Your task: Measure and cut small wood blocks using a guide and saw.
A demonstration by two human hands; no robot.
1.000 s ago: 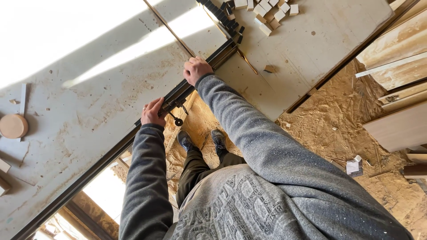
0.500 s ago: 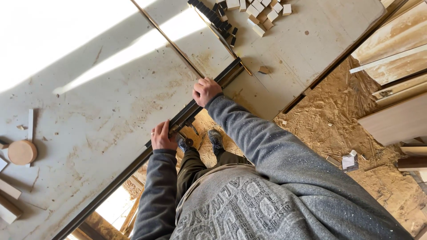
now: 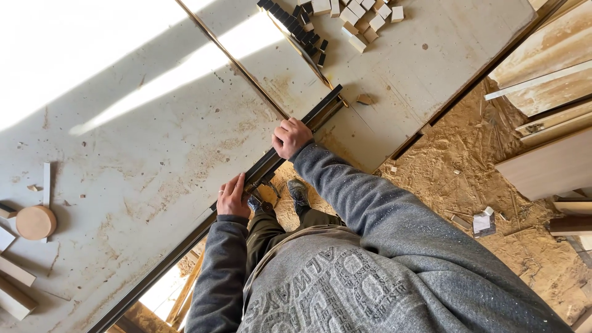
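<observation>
Both hands on dark rail, long axis diagonal

Two hands, one wooden disc, one rail

Greys, blacks and pale wood under hard sunlight

A pale grey, rust-streaked flat worktable carries white bands of sun; a long black metal rail edges it. A heather-grey speckled sweatshirt sleeve shows darker grey lettering across the chest. A tan round wooden disc, cream small wooden blocks and black blocks dot the top. Orange-tan sawdust floor lies below.
</observation>
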